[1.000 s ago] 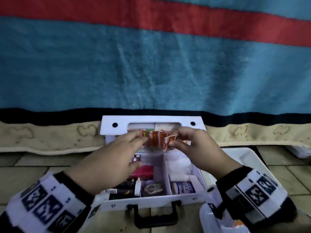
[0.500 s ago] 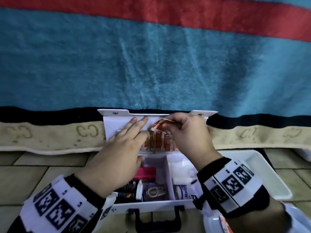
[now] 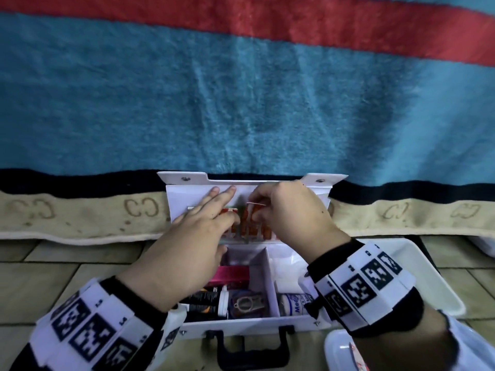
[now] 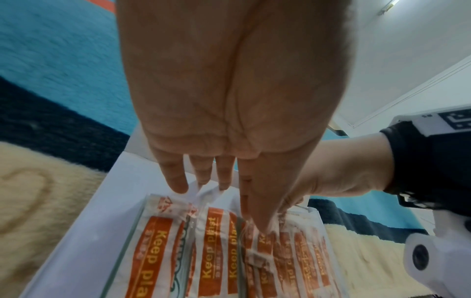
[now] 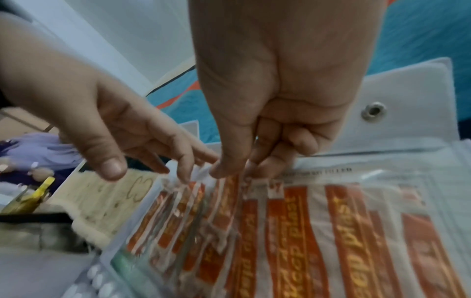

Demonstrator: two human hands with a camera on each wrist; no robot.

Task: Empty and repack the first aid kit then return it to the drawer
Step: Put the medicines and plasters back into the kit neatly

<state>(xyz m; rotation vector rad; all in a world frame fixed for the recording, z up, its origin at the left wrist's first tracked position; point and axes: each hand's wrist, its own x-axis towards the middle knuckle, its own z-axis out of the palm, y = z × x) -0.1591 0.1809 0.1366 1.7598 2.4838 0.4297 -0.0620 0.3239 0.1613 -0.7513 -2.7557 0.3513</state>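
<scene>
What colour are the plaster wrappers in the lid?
The plaster wrappers are white with orange stripes and yellow writing. The left wrist view shows them best.

White first aid kit [image 3: 249,326] with black handle [image 3: 251,352] at 6 o'clock; orange-and-white plaster strips [image 4: 211,242] with yellow lettering inside its lid. At 12 o'clock, teal blanket [image 3: 241,103] striped red, edged black, then cream border [image 3: 80,215]. Black-and-white square-patterned wristbands [image 3: 361,285] at 4 and 8 o'clock.
</scene>
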